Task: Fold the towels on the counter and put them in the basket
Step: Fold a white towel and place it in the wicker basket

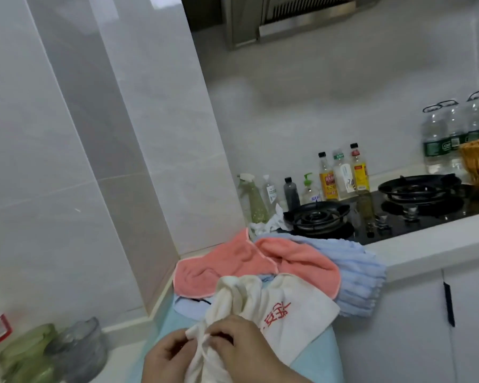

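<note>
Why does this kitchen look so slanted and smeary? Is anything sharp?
Head view: the wide lens tilts the tiled wall and the counter; pale glare streaks its glossy tiles; the jars at lower left are blurred; the left hand and right hand pinching the white towel look slightly soft; the bottles by the stove are clearest.

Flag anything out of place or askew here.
Two things. The ribbed blue towel hangs over the front edge of the counter, and its far end reaches the hob. A crumpled white rag sits beside the left burner: fabric close to a burner looks risky.
</note>
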`<state>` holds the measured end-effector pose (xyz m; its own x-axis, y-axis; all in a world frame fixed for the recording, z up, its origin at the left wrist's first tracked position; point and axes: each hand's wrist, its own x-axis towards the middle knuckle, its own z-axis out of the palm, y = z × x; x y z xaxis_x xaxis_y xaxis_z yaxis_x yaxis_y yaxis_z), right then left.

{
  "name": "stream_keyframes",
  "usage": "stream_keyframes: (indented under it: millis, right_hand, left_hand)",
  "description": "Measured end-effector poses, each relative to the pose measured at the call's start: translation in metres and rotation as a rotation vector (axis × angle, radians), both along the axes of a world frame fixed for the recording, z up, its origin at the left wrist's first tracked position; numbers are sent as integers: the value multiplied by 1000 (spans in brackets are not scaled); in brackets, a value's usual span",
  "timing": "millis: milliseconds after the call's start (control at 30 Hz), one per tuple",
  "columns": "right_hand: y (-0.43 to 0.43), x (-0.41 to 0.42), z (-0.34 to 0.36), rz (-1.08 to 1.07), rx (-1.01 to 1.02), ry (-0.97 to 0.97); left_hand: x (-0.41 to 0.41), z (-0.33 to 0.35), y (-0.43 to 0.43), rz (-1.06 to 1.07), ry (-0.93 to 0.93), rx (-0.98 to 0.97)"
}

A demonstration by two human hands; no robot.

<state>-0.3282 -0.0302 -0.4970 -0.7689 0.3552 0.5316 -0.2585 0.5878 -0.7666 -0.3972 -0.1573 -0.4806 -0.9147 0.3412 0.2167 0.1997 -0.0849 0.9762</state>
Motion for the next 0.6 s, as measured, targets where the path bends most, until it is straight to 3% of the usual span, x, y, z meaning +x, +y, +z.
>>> stream_keyframes:
  millis: [233,433,600]
  right_hand:
    - [-6,0,-4,-103,15,120]
    - [-9,3,-3,-108,-64,44]
    - [-8,6,-5,-127,-76,59]
  left_hand:
    - [3,-5,1,89,201,-50]
    - [8,-2,-4,-53,84,35]
    - [4,-6,-5,-135,151,-64]
